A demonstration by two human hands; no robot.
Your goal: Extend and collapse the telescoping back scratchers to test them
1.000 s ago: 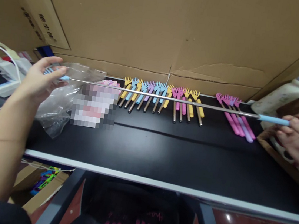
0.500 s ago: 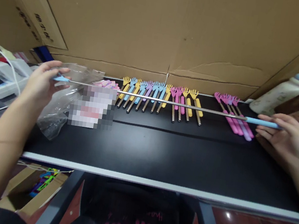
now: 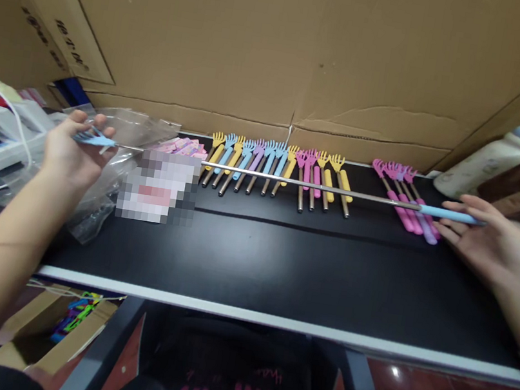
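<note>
A light-blue telescopic back scratcher [image 3: 362, 196] is stretched out long and level above the black table. My left hand [image 3: 74, 151] is closed on its blue claw end, and my right hand [image 3: 488, 239] grips the blue handle at the other end. Behind the metal rod lies a row of short back scratchers [image 3: 257, 165] in yellow, blue, purple and pink, some with the handle lying beside the rod. Nearer my right hand, several pink and purple back scratchers [image 3: 407, 207] lie close together with their handles towards me.
A clear plastic bag [image 3: 91, 215] and pink packaging [image 3: 184, 146] lie at the left, near white power adapters with cables [image 3: 15, 132]. Cardboard [image 3: 263, 45] walls the back. A bottle [image 3: 485, 160] leans at the right. Below the table [image 3: 277, 276] stands a box [image 3: 45, 352] holding colourful items.
The fingers of my left hand have turned, showing more of the blue claw. My right hand has shifted slightly left with the handle; the rod remains extended.
</note>
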